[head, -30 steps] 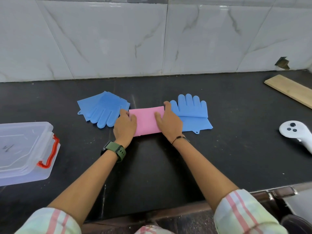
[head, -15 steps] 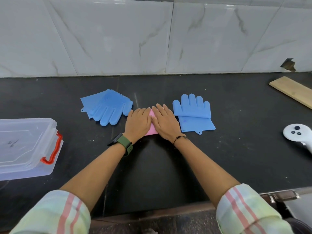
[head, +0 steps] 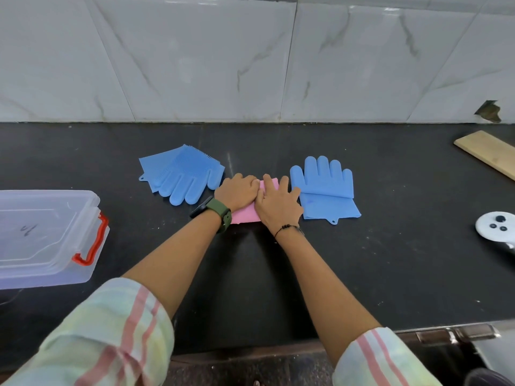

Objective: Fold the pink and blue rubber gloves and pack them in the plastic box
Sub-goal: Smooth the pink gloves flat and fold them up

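Both hands have drawn together over the pink glove since a second ago, when they sat at its two ends with a broad pink strip showing between them; only narrow slivers of pink show now. The left hand (head: 238,190) has its fingers curled over the left side of the pink glove (head: 245,215), knuckles up, seemingly gripping a folded layer. The right hand (head: 277,201) lies flatter, fingers lightly spread and pressing down on the right part.

Judged from this, the fold is being squeezed flat, and the main risk is spring-back: rubber of this kind tends to reopen once pressure lifts, so the bundle may unroll on its way to the plastic box (head: 47,235). That box sits well apart at the left edge of the table (head: 390,274), with its lid apparently on, so a hand may have to leave the fold to open it. A slip on the smooth dark surface could also skew the fold.

Two blue gloves lie on either side. The left blue glove (head: 181,175) is fanned out, its palm covered in fine scrubbing bristles, a small hanging tab at the cuff. The right blue glove (head: 324,190) is smooth-faced and folded once, fingers laid over the cuff. The box is translucent with a red-orange clip handle. A pale wooden board (head: 487,151) and a white controller (head: 496,227) rest at the far right; glossy marbled wall tiles (head: 195,65) stand behind.
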